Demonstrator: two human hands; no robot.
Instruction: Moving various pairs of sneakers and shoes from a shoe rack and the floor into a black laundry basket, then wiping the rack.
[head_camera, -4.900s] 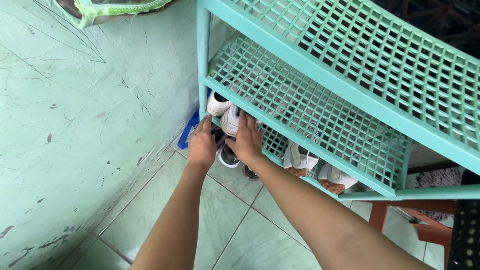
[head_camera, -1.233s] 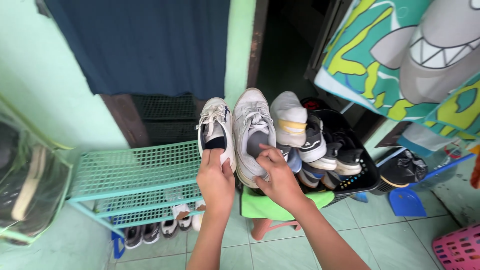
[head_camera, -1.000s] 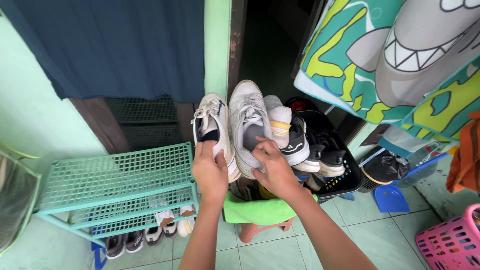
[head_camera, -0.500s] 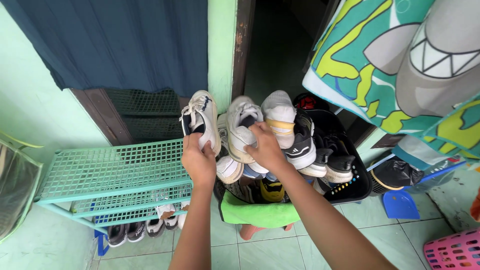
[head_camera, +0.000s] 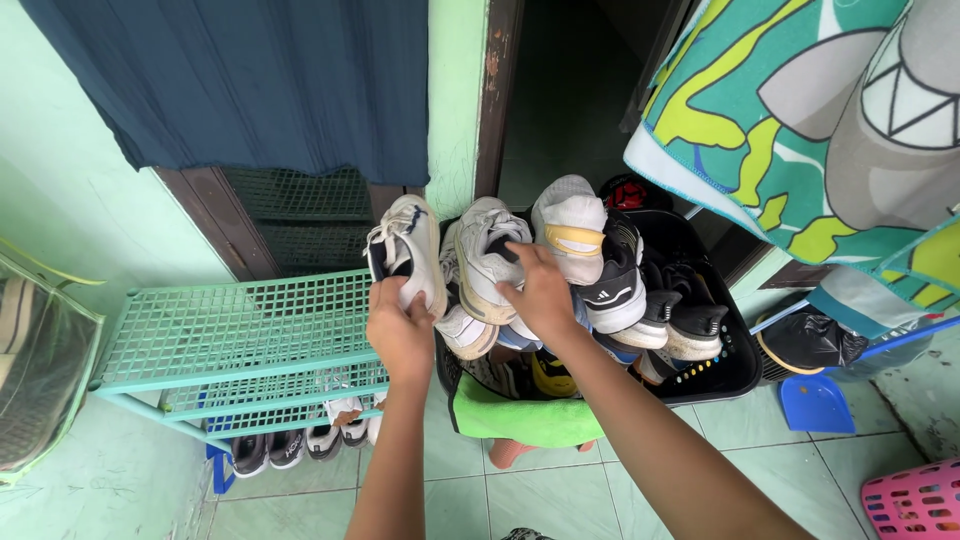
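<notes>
My left hand grips the heel of a white sneaker with a dark lining, held upright over the right end of the green lattice shoe rack. My right hand holds a second white sneaker by its opening, just beside the first. Both shoes hang at the left edge of a black basket packed with several sneakers standing on end.
The basket rests on a green cloth over an orange stool. Shoes line the rack's bottom shelf. A dark curtain hangs behind. At the right are a patterned towel, a blue dustpan and a pink basket.
Both hands lifted the pair of white sneakers off the rack's low shelf, carried it up to the black basket, and now lower it slightly at the basket's left edge.
</notes>
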